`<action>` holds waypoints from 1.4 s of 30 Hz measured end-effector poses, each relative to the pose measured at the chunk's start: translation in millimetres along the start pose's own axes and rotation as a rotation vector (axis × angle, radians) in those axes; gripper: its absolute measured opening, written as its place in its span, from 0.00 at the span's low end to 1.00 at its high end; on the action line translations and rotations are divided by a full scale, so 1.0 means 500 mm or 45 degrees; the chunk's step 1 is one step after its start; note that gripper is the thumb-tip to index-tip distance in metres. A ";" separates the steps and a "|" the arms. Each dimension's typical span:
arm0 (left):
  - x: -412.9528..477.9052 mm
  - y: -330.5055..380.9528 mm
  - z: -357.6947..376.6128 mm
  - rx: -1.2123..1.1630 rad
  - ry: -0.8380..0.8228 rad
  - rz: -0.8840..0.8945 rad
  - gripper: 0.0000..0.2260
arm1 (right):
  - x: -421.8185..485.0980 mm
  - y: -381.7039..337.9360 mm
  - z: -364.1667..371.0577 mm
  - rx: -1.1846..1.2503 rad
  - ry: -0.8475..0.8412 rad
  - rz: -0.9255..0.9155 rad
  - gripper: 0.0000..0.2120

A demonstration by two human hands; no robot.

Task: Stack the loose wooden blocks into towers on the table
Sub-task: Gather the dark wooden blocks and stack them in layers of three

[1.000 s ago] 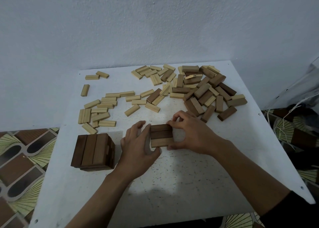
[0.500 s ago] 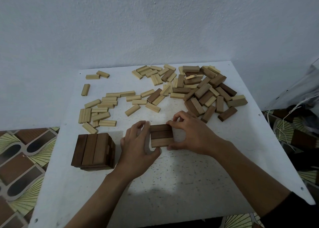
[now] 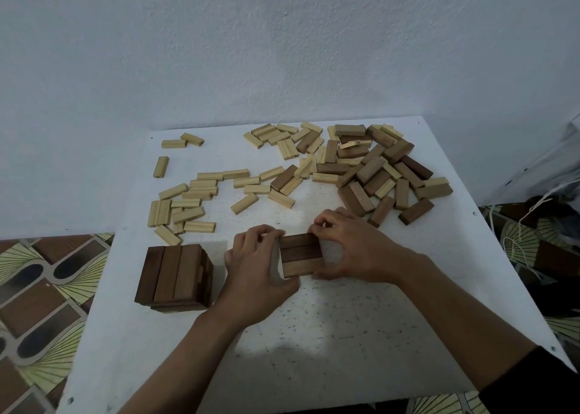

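Observation:
A low stack (image 3: pixel 300 255) of three side-by-side blocks, two dark and one pale, sits mid-table between my hands. My left hand (image 3: pixel 255 269) presses its left side with curled fingers and the thumb at the near corner. My right hand (image 3: pixel 351 250) holds its right side, fingertips pinching the far corner. A finished dark tower (image 3: pixel 175 277) stands to the left. Loose pale blocks (image 3: pixel 201 194) and darker blocks (image 3: pixel 376 169) lie scattered across the far half of the white table (image 3: pixel 329 335).
The table stands against a white wall. A patterned floor (image 3: pixel 40 288) shows at the left. A cord and dark clutter (image 3: pixel 533 219) lie beyond the right edge. Bare tabletop lies in front of my hands.
My left hand's fingers have curled in closer against the stack's left side. The stack and my right hand have stayed where they were.

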State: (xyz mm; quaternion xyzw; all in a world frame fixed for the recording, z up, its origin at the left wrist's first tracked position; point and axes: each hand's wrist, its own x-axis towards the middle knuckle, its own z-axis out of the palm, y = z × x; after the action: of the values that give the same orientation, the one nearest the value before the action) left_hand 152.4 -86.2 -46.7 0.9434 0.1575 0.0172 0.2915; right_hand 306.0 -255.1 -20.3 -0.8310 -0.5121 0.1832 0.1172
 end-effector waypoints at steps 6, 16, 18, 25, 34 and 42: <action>-0.002 0.011 -0.006 -0.022 -0.034 0.075 0.30 | -0.009 0.011 0.006 0.056 0.045 -0.049 0.37; -0.031 0.068 -0.063 -0.072 -0.054 0.221 0.22 | -0.063 0.006 0.033 0.432 0.189 -0.073 0.35; -0.035 0.080 -0.087 -0.023 -0.055 0.225 0.23 | -0.067 -0.004 0.023 0.483 0.239 -0.094 0.33; -0.049 0.100 -0.184 0.144 -0.024 0.301 0.27 | -0.061 -0.053 -0.030 0.570 0.433 -0.250 0.30; -0.071 0.022 -0.331 0.266 0.073 0.362 0.27 | 0.017 -0.180 -0.077 0.464 0.454 -0.361 0.28; -0.086 -0.104 -0.403 0.263 -0.034 0.361 0.29 | 0.072 -0.302 -0.058 0.139 0.443 -0.274 0.35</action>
State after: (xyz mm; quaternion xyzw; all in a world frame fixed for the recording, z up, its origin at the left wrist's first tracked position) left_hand 71.6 51.2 94.1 0.9812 0.0200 0.0293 0.1898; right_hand 210.8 -155.5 57.1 -0.7829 -0.5592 0.0508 0.2678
